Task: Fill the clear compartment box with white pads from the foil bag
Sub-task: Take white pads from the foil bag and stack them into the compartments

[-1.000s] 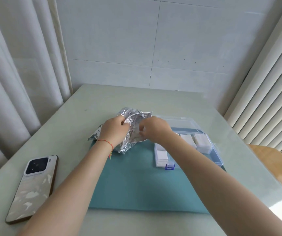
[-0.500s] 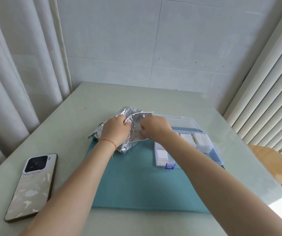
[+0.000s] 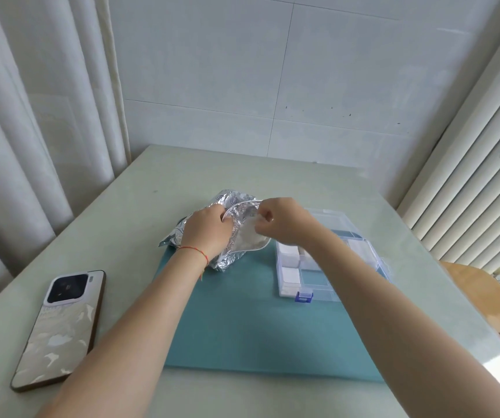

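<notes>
left hand [image 3: 206,233] grips the left edge of the foil bag [image 3: 236,236], fingers curled round the rim, holding the mouth open. right hand [image 3: 282,220] sits at the bag's right rim with fingers curled and pinched together; something pale and blurred lies at the fingertips, but cannot tell whether it is a white pad or the bag's inner lining. bag rests partly on the teal mat [image 3: 257,321], partly on the table [image 3: 152,188], mouth facing the person.

clear box [image 3: 312,285] lies just right of the bag, lid open, the right forearm crossing over part of it. white pads [image 3: 289,274] already fill the left compartments; at least one near compartment beside them looks unfilled. judged: mid-task, one more pad being drawn out.

risks from here:
- thin pads likely cling together; a pinch could pull out several and spill them on the mat.
- foil is crinkly and light; if the left hand slackens, the mouth may collapse on the right fingers.
- the right forearm passes low over the box; a careless swing could nudge it or disturb seated pads.
- phone [image 3: 58,330] lies well apart at left, no concern.
</notes>
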Motion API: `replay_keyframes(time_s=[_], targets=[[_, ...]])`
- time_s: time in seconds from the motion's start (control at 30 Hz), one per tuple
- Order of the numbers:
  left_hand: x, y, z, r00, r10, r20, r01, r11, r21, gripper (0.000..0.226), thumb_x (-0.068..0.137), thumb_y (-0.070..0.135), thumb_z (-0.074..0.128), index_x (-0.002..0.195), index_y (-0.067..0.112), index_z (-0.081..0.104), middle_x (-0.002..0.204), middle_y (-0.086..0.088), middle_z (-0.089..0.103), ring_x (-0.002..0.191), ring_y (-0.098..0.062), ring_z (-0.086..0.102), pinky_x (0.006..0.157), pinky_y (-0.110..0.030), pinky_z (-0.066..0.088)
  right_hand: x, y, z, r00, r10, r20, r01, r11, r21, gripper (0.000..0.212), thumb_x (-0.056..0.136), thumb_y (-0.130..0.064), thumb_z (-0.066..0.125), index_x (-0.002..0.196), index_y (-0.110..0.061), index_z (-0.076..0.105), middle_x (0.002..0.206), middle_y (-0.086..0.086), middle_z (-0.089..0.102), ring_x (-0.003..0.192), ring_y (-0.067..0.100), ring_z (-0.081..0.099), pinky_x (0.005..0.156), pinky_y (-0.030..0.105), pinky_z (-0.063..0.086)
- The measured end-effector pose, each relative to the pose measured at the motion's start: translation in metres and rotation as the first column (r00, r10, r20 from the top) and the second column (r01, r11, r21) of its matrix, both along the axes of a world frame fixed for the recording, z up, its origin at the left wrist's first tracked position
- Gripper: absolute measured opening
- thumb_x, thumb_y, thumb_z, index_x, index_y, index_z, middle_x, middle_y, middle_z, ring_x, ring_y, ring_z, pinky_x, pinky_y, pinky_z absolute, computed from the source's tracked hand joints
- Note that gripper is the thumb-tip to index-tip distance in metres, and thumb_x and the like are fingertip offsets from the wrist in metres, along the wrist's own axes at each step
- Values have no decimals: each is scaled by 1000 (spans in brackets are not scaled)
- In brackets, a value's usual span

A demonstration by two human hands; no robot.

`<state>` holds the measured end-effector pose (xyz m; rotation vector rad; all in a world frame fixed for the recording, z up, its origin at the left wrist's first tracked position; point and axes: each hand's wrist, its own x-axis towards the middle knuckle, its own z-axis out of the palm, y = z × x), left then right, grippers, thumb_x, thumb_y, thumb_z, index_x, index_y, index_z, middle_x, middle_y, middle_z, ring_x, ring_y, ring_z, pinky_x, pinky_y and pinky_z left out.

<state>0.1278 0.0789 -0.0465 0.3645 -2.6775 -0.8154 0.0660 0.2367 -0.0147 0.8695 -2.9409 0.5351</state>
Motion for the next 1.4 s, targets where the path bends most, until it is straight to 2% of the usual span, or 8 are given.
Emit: replay_keyframes(time_s=[0.17, 0.37, 0.53, 0.7, 0.8, 0.87, 1.03, 1.4], targets=[[4, 12, 9, 999, -24, 47, 19, 996, 89, 20, 90, 36, 55, 94, 17, 59, 91, 0, 62, 91, -26, 56, 74, -32, 42, 16, 35, 25, 960, 14, 280, 83, 940, -332, 14, 87, -17, 59, 78, -7, 64, 59, -5, 64, 42, 15, 42, 42, 17, 33], [15, 47, 18, 895, -188, -404, 223, 974, 42, 38, 85, 44, 56, 106, 14, 65, 106, 3, 65, 103, -15, 56, 87, -25, 41, 17, 61, 25, 880, 66, 471, 241, 791, -562, 12, 86, -8, 57, 78, -3, 62, 63, 8, 65, 43, 16, 36, 41, 21, 25], [12, 74, 20, 880, -360, -311, 337, 933, -127, 59, 81, 46, 72, 128, 13, 56, 124, -2, 60, 115, -19, 52, 92, -24, 38, 18, 71, 19, 821, 153, 550, 279, 733, -620, 24, 87, -12, 54, 64, -11, 49, 56, 3, 46, 48, 18, 31, 46, 26, 22], [8, 91, 29, 915, -357, -189, 385, 911, 146, 60, 84, 49, 68, 133, 21, 51, 121, 2, 60, 108, -13, 56, 88, -25, 43, 16, 84, 23, 776, 260, 575, 243, 717, -653, 30, 92, -16, 50, 63, -12, 45, 56, 2, 30, 51, 18, 23, 53, 34, 14], [7, 97, 36, 902, -420, -101, 396, 710, 582, 36, 94, 42, 58, 119, 17, 55, 89, -3, 65, 64, -13, 58, 54, -25, 44, 10, 88, 25, 809, 231, 540, 232, 718, -656, 39, 97, -39, 51, 75, -8, 58, 53, 3, 43, 47, 17, 27, 46, 27, 20], [7, 97, 40, 910, -412, -41, 234, 429, 872, 27, 99, 35, 48, 108, 10, 57, 77, -10, 63, 55, -17, 56, 43, -23, 37, 6, 90, 26, 850, 168, 499, 271, 674, -688, 42, 96, -46, 52, 80, -8, 60, 61, 7, 55, 48, 19, 37, 46, 26, 28], [5, 87, 38, 879, -471, -73, 29, -100, 995, 39, 99, 35, 36, 103, 4, 60, 87, -15, 64, 65, -25, 64, 53, -27, 53, 14, 90, 27, 956, 146, 254, 21, 831, -556, 32, 81, -35, 75, 107, -22, 63, 103, -6, 66, 88, 5, 63, 69, 15, 48], [4, 86, 32, 882, -454, -128, 83, -119, 989, 36, 102, 42, 38, 105, 18, 65, 93, -3, 65, 73, -14, 66, 60, -29, 57, 33, 66, 24, 994, 103, 27, -91, 957, -275, 55, 75, -32, 75, 126, -25, 56, 107, -5, 51, 98, 13, 50, 80, 22, 44]])
